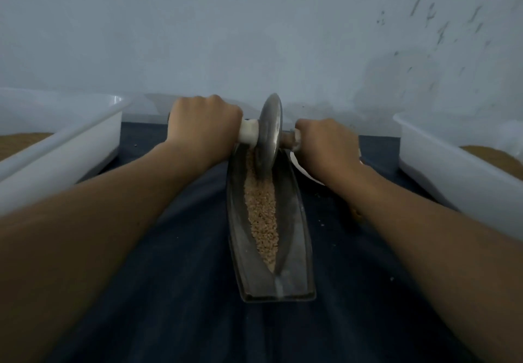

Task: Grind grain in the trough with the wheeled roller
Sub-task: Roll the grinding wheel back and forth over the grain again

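Observation:
A long, narrow metal trough [298, 249] lies lengthwise on a dark blue cloth, running away from me. Tan grain [261, 210] fills its groove. The wheeled roller [270, 133], a metal disc on a pale axle handle, stands upright in the groove at the trough's far end. My left hand [202, 127] is closed around the left handle and my right hand [325, 143] around the right handle. The far tip of the trough is hidden behind the disc and my hands.
A white plastic tub [70, 147] stands at the left and another white tub [452, 170] at the right, both close to my forearms. A pale wall rises just behind the trough. A few loose grains lie on the cloth [184, 277].

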Available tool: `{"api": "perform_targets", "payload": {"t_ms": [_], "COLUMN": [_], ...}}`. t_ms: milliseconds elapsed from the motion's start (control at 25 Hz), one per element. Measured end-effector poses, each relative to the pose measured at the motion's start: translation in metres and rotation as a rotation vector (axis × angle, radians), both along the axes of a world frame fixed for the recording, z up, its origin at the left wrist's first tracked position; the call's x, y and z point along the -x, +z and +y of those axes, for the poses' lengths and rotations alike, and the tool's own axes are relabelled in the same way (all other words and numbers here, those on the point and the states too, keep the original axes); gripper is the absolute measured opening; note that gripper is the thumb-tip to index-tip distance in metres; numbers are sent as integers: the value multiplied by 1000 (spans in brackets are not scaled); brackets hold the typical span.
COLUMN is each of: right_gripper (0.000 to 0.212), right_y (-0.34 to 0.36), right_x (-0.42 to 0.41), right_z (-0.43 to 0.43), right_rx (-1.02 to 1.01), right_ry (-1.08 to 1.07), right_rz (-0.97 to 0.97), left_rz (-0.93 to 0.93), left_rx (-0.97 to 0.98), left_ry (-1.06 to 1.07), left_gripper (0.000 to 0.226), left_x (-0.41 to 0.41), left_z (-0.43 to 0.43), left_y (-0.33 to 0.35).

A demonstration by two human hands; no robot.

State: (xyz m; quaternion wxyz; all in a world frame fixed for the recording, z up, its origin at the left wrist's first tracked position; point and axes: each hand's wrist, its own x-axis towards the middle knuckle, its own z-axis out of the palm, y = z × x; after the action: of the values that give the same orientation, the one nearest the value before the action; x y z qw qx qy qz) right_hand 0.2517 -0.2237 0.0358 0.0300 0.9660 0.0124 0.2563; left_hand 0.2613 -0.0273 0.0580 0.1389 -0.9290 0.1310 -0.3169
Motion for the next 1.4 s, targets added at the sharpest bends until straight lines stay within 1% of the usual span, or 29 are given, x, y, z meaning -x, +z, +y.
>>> {"api": "perform_targets", "payload": {"t_ms": [40, 80, 120, 200, 240, 280, 320, 360, 440, 480, 520, 560, 600, 680, 720, 800, 880, 920, 960, 1000, 1040, 1080, 1120, 1160, 1240, 1280, 1320, 1360, 1400], "right_gripper": [6, 12, 23, 47, 56, 60, 59, 52, 26, 14, 10, 15, 18, 12, 11, 31, 51, 54, 51, 42, 28, 15, 11, 13, 14, 10, 10, 19, 33], "right_y": [-2, -6, -12, -9, -6, -2, 0, -1, 0, 6, 13, 20, 24, 24, 18, 3, 2, 4, 5, 2, 1, 3, 7, 12, 16, 14, 9, 1, -3], "right_x": [10, 26, 46, 89, 101, 106, 104, 97, 64, 44, 28, 17, 13, 31, 48, 89, 110, 108, 100, 87, 68, 46, 27, 15, 13, 25, 43, 63, 87], "right_z": [-3, -8, -13, -16, -20, -22, -21, -16, -4, 4, 11, 16, 18, 13, 7, -6, -15, -17, -14, -9, -4, 2, 8, 11, 10, 6, 0, -6, -9], "right_rx": [15, 64, 124, 214, 230, 232, 235, 269, 299, 256, 210, 187, 183, 211, 229, 243, 217, 216, 231, 269, 278, 227, 179, 140, 126, 143, 159, 180, 197], "right_ry": [3, 29, 76, 152, 176, 194, 186, 152, 50, 25, -1, -13, -17, 7, 39, 104, 179, 189, 173, 116, 64, 36, 3, -19, -14, 7, 44, 89, 128], "right_rz": [14, -26, -101, -223, -241, -235, -207, -187, -157, -123, -79, -46, -17, 12, -6, -83, -167, -175, -154, -130, -133, -134, -108, -69, -5, 6, -33, -101, -164], "left_rz": [-9, -2, -11, -58, -65, -64, -68, -50, -33, -26, 6, 41, 59, 61, 42, -47, -91, -85, -55, -35, -43, -56, -32, -3, 12, 10, 4, -12, -44], "left_rx": [-15, -27, -27, -13, 6, 21, 23, 33, 69, 117, 169, 203, 210, 169, 122, 46, 26, 25, 33, 50, 57, 85, 119, 140, 112, 74, 31, 7, 3], "left_ry": [-11, -29, -62, -167, -212, -231, -216, -174, -92, -73, -42, -10, 5, -12, -50, -173, -244, -244, -212, -158, -103, -68, -40, -19, -22, -40, -74, -123, -192], "left_gripper": [9, 4, 9, 29, 34, 37, 38, 38, 30, 23, 15, 9, 8, 13, 21, 38, 38, 36, 35, 35, 34, 30, 23, 17, 15, 13, 18, 27, 34], "left_x": [7, 22, 41, 75, 84, 88, 86, 79, 52, 35, 20, 10, 6, 21, 39, 76, 92, 90, 84, 72, 57, 39, 22, 7, 2, 12, 28, 47, 63], "left_z": [2, 8, 17, 37, 46, 53, 55, 51, 35, 28, 21, 17, 16, 23, 30, 42, 53, 55, 51, 45, 36, 29, 21, 15, 13, 17, 24, 32, 41], "left_y": [0, -5, -14, -26, -29, -33, -35, -36, -37, -37, -33, -28, -25, -26, -29, -31, -31, -32, -34, -35, -36, -35, -31, -25, -18, -19, -22, -28, -31]}}
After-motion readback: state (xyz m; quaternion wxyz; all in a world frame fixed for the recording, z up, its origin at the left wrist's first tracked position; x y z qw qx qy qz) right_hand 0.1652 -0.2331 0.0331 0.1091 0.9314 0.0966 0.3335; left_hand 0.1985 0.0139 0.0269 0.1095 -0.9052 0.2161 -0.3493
